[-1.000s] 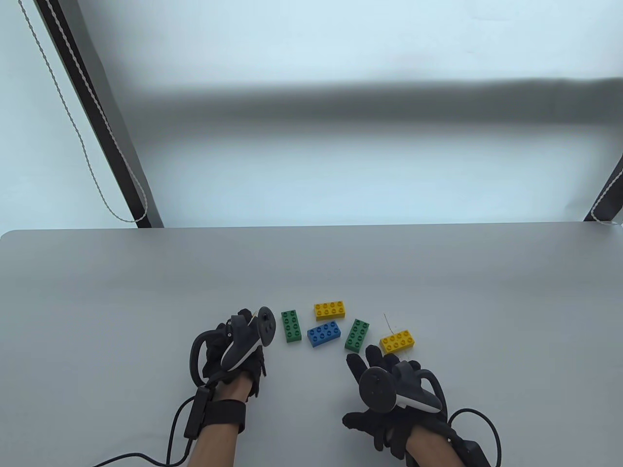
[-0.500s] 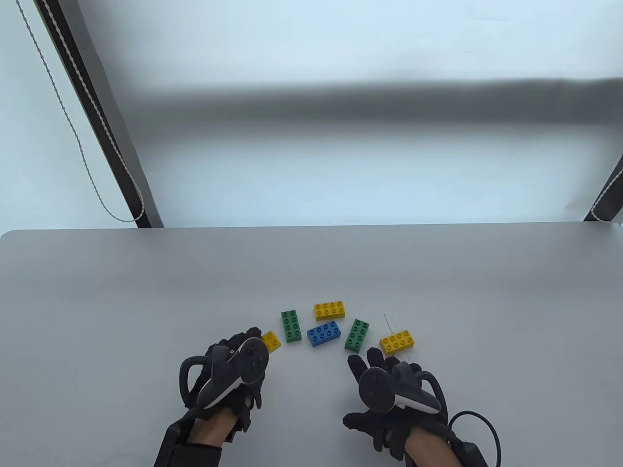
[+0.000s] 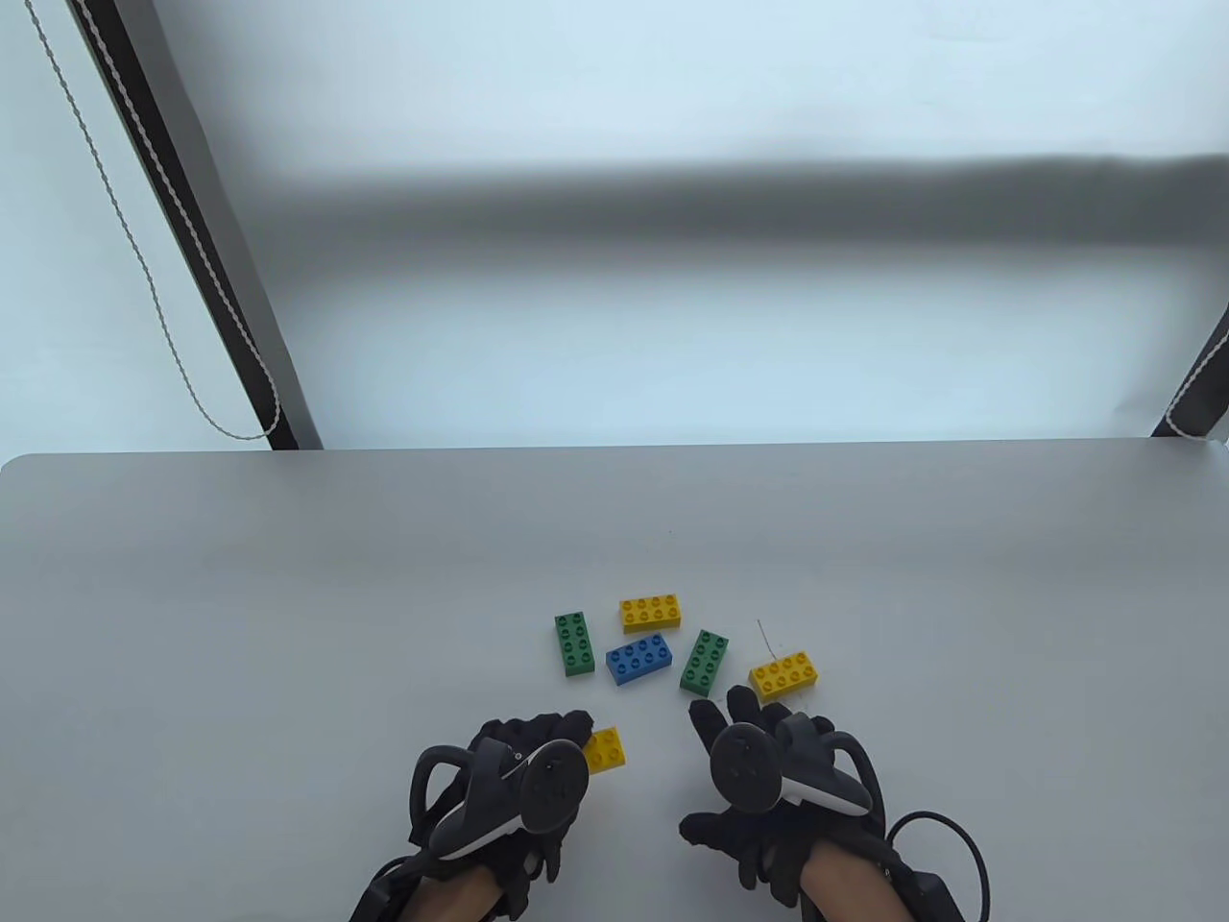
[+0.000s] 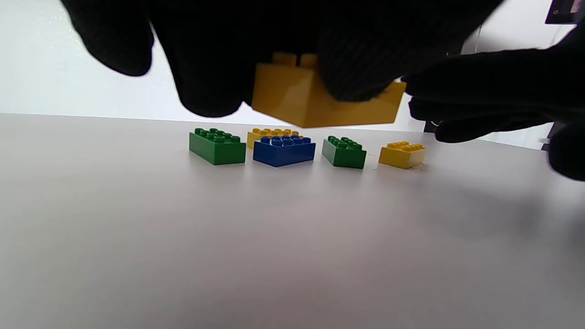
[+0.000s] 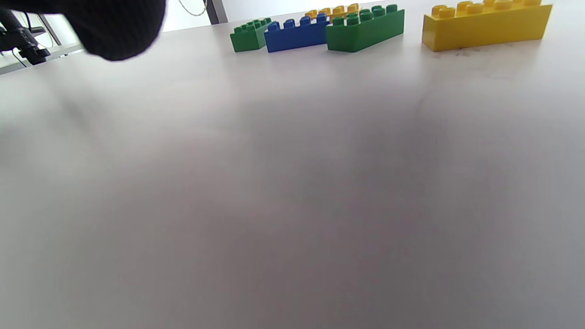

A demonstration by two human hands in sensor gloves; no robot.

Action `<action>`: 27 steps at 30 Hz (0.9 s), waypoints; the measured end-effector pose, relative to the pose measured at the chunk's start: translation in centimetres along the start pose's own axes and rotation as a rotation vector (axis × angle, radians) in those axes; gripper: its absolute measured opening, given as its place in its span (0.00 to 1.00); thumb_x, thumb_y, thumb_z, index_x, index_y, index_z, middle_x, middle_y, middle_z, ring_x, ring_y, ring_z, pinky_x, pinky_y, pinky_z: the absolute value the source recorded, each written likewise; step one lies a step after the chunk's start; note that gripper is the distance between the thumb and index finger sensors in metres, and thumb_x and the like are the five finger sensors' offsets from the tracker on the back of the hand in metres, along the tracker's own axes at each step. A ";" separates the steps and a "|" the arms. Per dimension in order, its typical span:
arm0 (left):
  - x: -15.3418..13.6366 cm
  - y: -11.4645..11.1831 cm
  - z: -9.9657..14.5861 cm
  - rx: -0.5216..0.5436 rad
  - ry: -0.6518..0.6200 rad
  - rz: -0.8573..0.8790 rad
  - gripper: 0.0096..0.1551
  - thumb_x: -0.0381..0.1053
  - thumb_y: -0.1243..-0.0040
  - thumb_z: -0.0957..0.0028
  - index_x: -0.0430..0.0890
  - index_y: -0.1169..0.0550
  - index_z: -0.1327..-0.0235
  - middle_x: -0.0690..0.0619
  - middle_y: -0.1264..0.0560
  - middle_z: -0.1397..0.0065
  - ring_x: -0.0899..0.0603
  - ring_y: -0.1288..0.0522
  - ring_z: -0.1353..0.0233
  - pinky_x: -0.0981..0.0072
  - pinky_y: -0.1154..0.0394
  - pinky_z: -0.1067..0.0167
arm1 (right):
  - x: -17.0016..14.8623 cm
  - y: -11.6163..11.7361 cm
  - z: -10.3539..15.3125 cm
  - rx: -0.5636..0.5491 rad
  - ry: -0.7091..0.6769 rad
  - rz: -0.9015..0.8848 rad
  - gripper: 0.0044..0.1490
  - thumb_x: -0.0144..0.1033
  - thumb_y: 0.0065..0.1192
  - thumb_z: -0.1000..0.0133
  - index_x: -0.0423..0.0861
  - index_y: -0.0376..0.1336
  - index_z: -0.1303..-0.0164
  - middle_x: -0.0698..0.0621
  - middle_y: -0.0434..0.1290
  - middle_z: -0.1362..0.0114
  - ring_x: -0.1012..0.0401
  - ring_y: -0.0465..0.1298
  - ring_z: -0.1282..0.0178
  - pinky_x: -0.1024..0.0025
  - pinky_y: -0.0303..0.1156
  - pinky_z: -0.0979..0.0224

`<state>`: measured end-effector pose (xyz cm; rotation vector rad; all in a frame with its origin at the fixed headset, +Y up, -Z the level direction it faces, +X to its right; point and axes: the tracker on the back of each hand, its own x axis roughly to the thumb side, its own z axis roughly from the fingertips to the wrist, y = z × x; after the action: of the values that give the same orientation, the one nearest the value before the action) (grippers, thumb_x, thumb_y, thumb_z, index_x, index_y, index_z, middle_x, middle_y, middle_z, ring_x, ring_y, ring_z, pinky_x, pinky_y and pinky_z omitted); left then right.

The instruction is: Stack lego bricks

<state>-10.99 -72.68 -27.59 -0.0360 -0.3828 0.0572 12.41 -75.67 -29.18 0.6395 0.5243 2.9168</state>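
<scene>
Six bricks in all: three yellow, two green, one blue. The left hand (image 3: 523, 768) grips one yellow brick (image 3: 605, 749) in its fingertips, clear of the table (image 3: 288, 595), nearer the person than the blue brick (image 3: 639, 659). One green brick (image 3: 573, 644) lies left of the blue, another green brick (image 3: 705, 661) right of it, a second yellow brick (image 3: 652, 613) just behind it, and a third yellow brick (image 3: 784, 673) farthest right. The right hand (image 3: 768, 768) rests with fingers spread, holding nothing.

We see glossy moulded plastic bricks (image 4: 283, 151) on a smooth, matt grey table (image 3: 288, 595); the left hand (image 3: 509, 778) wears black knitted cloth.
</scene>
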 end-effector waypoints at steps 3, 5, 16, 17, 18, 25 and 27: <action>0.3 -0.9 -0.2 -0.040 -0.027 -0.006 0.32 0.63 0.39 0.47 0.50 0.29 0.33 0.49 0.24 0.29 0.41 0.23 0.32 0.37 0.30 0.33 | 0.0 0.0 0.0 0.003 0.000 0.000 0.68 0.68 0.60 0.55 0.47 0.25 0.28 0.29 0.33 0.21 0.24 0.45 0.24 0.14 0.40 0.37; 0.7 -1.6 -0.2 -0.068 -0.049 -0.012 0.32 0.63 0.39 0.47 0.50 0.29 0.34 0.49 0.24 0.29 0.41 0.22 0.32 0.37 0.30 0.33 | -0.1 0.0 -0.1 0.007 0.001 0.001 0.69 0.68 0.60 0.55 0.47 0.25 0.28 0.29 0.33 0.21 0.24 0.45 0.24 0.14 0.40 0.37; 2.1 -3.2 -0.4 -0.144 -0.113 -0.026 0.36 0.52 0.31 0.58 0.51 0.29 0.34 0.50 0.24 0.29 0.41 0.22 0.32 0.38 0.29 0.34 | -0.2 0.3 -0.3 0.025 0.010 0.005 0.68 0.67 0.60 0.55 0.47 0.25 0.28 0.29 0.33 0.21 0.25 0.46 0.24 0.15 0.40 0.36; 2.1 -3.3 -0.5 -0.150 -0.112 -0.021 0.36 0.52 0.31 0.58 0.51 0.29 0.34 0.50 0.24 0.29 0.41 0.22 0.32 0.37 0.29 0.34 | -0.2 0.3 -0.3 0.025 0.012 0.006 0.68 0.67 0.60 0.55 0.47 0.25 0.28 0.29 0.33 0.21 0.25 0.46 0.24 0.15 0.40 0.36; 2.1 -3.4 -0.5 -0.154 -0.114 -0.021 0.36 0.52 0.31 0.58 0.51 0.29 0.34 0.50 0.24 0.29 0.41 0.22 0.32 0.37 0.29 0.34 | -0.3 0.3 -0.3 0.026 0.014 0.006 0.68 0.67 0.60 0.55 0.46 0.25 0.28 0.29 0.33 0.21 0.25 0.46 0.24 0.15 0.40 0.36; 2.4 -4.0 -0.6 -0.202 -0.115 -0.045 0.36 0.52 0.32 0.58 0.51 0.30 0.33 0.49 0.25 0.28 0.40 0.24 0.31 0.37 0.30 0.33 | -0.5 0.1 -0.4 0.020 0.025 0.000 0.69 0.66 0.61 0.55 0.46 0.25 0.28 0.29 0.33 0.21 0.25 0.46 0.24 0.15 0.40 0.36; 2.5 -4.0 -0.6 -0.205 -0.117 -0.046 0.36 0.51 0.32 0.58 0.51 0.30 0.33 0.49 0.25 0.28 0.40 0.24 0.31 0.37 0.30 0.33 | -0.6 0.1 -0.4 0.020 0.029 0.001 0.69 0.66 0.61 0.55 0.46 0.25 0.28 0.29 0.33 0.21 0.26 0.46 0.24 0.15 0.40 0.36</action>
<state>-8.32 -76.53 -27.01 -0.2267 -0.5049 -0.0261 12.79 -76.02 -29.72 0.6011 0.5578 2.9295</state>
